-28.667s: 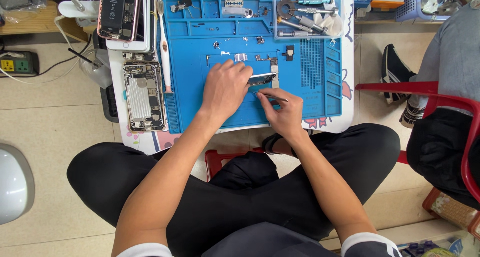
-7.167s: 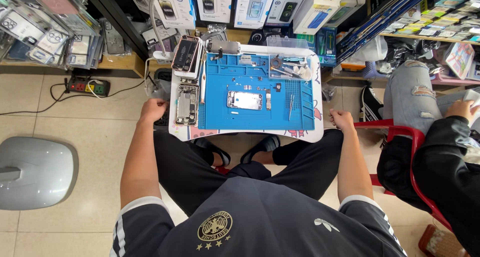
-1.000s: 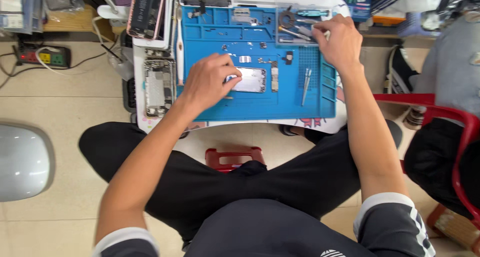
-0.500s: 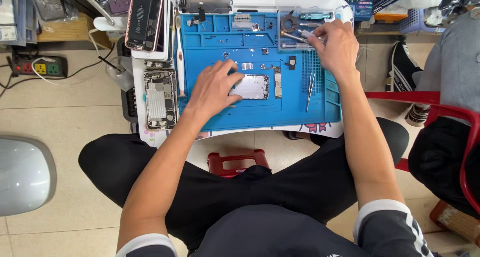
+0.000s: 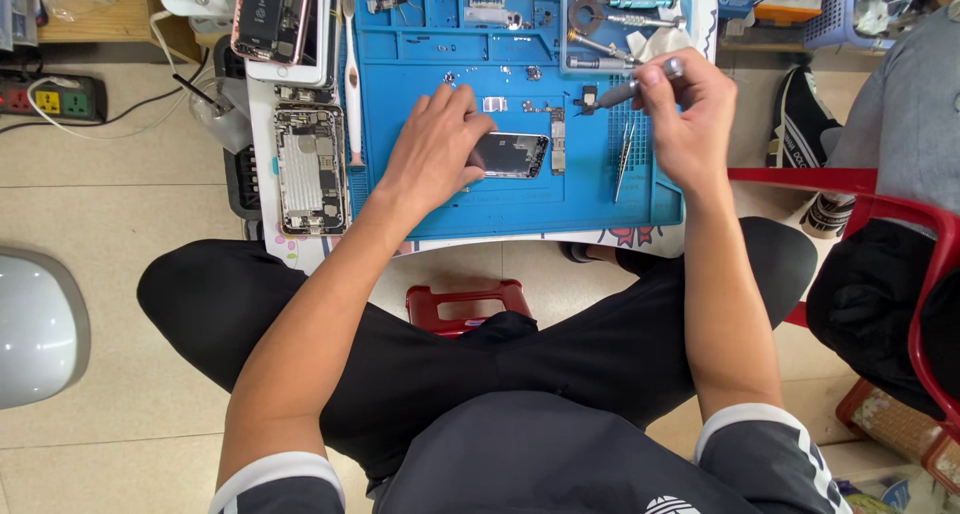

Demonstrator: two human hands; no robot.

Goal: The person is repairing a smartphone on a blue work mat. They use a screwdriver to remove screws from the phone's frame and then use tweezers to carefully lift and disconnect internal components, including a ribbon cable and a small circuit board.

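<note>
Blue mat (image 5: 520, 199) covers my bench, keeping small screws and parts from rolling off. My left hand (image 5: 435, 154) lies flat, fingers spread, pinning the phone part (image 5: 510, 155) at mat centre so it stays put. My right hand (image 5: 690, 114) is closed on a screwdriver (image 5: 640, 84), held raised above the tweezers (image 5: 623, 159). An opened phone (image 5: 308, 169) waits left of the mat, apart from the work.

Person: dark grey short-sleeved shirt (image 5: 560, 454), white-banded sleeve cuffs (image 5: 745, 421), white chest emblem; black trousers (image 5: 420, 344); bare forearms.
</note>
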